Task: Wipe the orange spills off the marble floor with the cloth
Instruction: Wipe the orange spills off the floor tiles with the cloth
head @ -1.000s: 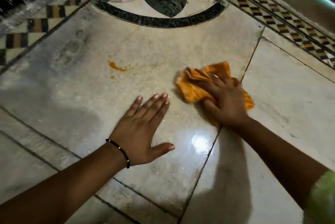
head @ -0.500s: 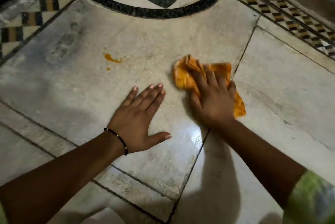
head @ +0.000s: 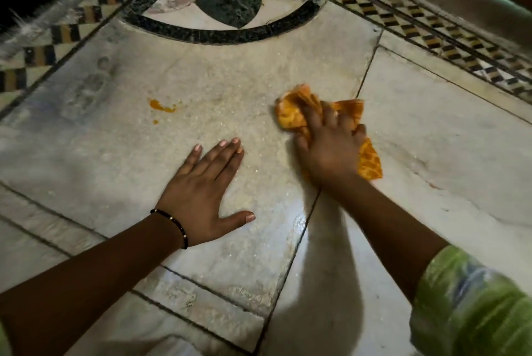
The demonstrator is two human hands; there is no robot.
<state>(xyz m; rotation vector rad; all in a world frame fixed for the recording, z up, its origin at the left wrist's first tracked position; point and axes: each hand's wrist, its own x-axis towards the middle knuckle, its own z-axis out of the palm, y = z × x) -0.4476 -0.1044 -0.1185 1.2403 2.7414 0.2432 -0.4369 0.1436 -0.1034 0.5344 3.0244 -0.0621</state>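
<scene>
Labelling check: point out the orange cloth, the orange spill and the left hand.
orange patterned cloth (head: pixel 289 114), head view, bunched left end.
orange spill (head: pixel 161 106), head view, main blot on marble.
left hand (head: pixel 201 191), head view, back of hand.

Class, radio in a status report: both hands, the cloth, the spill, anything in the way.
Left hand flat on floor. Right hand gripping cloth. Orange spill not yet wiped. Nothing between cloth and spill.
</scene>
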